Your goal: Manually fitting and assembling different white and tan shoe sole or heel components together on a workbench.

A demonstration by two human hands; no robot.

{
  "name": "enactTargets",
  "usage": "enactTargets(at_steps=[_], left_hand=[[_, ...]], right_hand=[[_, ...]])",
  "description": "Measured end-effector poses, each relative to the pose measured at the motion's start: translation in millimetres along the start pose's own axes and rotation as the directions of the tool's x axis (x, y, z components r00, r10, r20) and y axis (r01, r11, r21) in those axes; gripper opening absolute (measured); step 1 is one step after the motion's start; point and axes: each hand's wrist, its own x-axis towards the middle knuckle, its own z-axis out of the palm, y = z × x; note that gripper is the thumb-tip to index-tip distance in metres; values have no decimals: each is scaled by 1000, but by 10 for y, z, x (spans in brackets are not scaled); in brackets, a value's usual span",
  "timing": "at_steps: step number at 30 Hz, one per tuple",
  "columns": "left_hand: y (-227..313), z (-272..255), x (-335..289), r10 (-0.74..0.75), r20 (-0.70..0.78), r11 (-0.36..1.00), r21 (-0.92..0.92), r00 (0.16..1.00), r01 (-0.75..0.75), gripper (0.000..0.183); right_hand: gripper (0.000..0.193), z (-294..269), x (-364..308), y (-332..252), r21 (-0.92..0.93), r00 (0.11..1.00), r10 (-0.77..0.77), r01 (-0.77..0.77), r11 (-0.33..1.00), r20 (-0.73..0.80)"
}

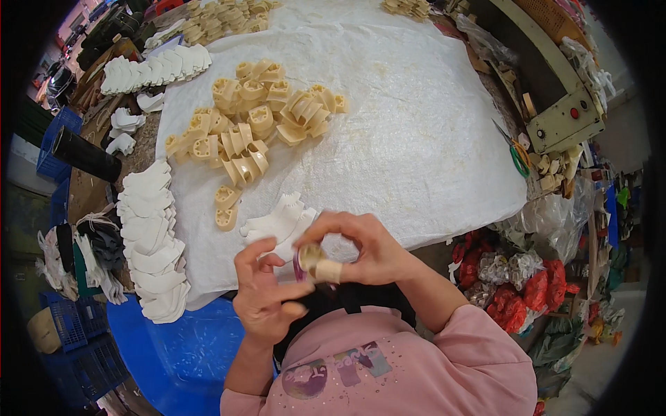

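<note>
My right hand pinches a small beige moulded plastic piece, curved and hollow at one end, in front of my chest. A thin purple edge shows on the piece's left side. My left hand is close against that side, its fingers spread and slightly blurred; whether they touch the piece I cannot make out. Just beyond my hands lies a small fanned stack of white cut sheet pieces. Farther out, a loose heap of similar beige plastic pieces rests on the white covered table.
A long row of white cut pieces runs down the left edge, another row lies farther back. A black cylinder stands left. Green-handled scissors lie right, below a machine. A blue tub sits lower left.
</note>
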Motion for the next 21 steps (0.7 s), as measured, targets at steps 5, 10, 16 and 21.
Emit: enactTargets(at_steps=[5,10,16,21], left_hand=[[70,27,31,-511,234,753,-343,827,562,77],[75,168,44,-580,208,659,-448,788,604,54],[-25,229,-66,-597,84,745,-313,798,590,49],[23,332,-18,-535,78,737,-444,841,510,70]], right_hand=[[43,168,-52,-95,-136,996,-39,29,990,-75],[49,267,-58,86,-97,983,-163,154,983,-86],[40,273,-123,276,-253,968,-204,163,954,-148],[27,377,14,117,447,952,301,-247,860,-53]])
